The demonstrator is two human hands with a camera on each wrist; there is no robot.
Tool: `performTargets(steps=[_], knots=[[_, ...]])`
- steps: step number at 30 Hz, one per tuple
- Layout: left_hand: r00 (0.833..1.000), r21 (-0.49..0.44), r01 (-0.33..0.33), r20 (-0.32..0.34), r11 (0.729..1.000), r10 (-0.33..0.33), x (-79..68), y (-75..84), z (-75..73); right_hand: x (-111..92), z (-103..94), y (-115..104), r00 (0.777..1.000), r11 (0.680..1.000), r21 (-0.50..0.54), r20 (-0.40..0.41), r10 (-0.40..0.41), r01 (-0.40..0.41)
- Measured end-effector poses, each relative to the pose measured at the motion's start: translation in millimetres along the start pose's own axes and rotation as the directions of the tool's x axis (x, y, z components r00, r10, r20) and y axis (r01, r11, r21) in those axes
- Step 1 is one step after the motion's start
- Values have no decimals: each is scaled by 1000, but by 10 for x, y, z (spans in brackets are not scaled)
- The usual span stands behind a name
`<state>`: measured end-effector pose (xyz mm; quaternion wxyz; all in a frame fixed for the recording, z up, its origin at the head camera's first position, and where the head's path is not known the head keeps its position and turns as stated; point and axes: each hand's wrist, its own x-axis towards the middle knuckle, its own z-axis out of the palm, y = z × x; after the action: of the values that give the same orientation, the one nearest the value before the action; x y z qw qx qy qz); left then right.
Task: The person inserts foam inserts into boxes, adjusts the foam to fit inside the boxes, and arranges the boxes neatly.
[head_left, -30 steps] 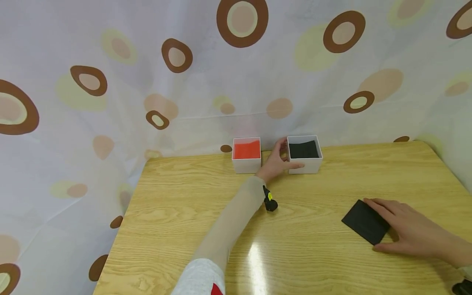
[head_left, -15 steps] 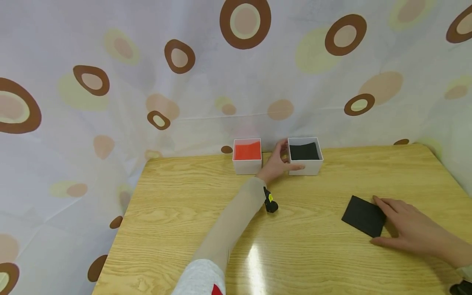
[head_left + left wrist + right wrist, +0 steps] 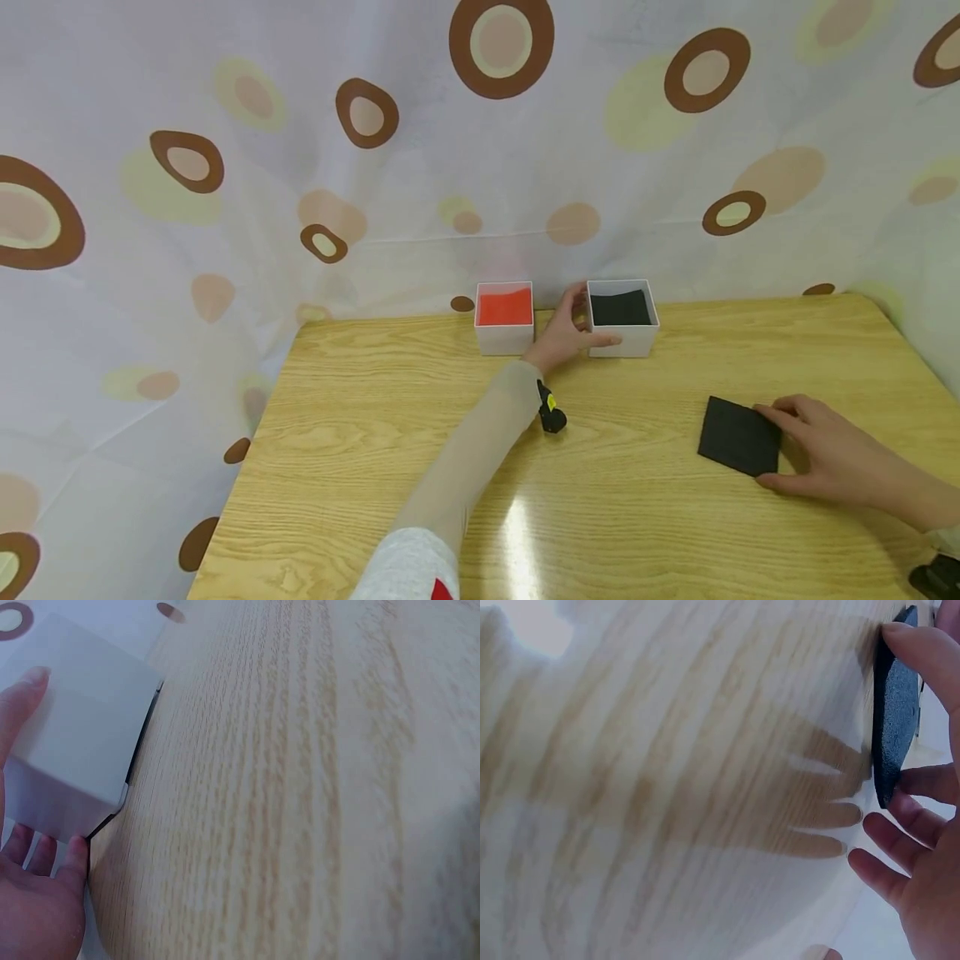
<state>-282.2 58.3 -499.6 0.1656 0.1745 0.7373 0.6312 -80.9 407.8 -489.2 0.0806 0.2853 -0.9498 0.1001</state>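
Note:
At the back of the table, my left hand (image 3: 561, 335) grips a white open-topped box (image 3: 637, 343) holding black pieces (image 3: 621, 309). The thumb lies across the box's front wall, with the other fingers at its left side. In the left wrist view the thumb presses one face of the box (image 3: 90, 712) and fingertips touch its lower side. On the right, my right hand (image 3: 832, 454) pinches a thin black square sheet (image 3: 738, 437) by its right-hand edge. The right wrist view shows the sheet (image 3: 897, 712) slightly bowed between thumb and forefinger, the other fingers spread below.
A second white box (image 3: 504, 341) with red pieces (image 3: 506, 308) inside stands left of my left hand. A pale curtain (image 3: 420, 192) with brown rings hangs right behind the boxes. The wooden table (image 3: 360, 417) ends in an edge at the left.
The black sheet has turned on the table side to a squarer angle, and my right thumb and forefinger have closed in on its right edge. My left hand stays on the box.

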Motion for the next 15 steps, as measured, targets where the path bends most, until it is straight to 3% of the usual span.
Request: performTargets(steps=[15], knots=[[1000, -1, 0, -5, 1000, 0, -47, 65, 0, 127, -72, -11, 999, 996, 85, 29, -19, 16]])
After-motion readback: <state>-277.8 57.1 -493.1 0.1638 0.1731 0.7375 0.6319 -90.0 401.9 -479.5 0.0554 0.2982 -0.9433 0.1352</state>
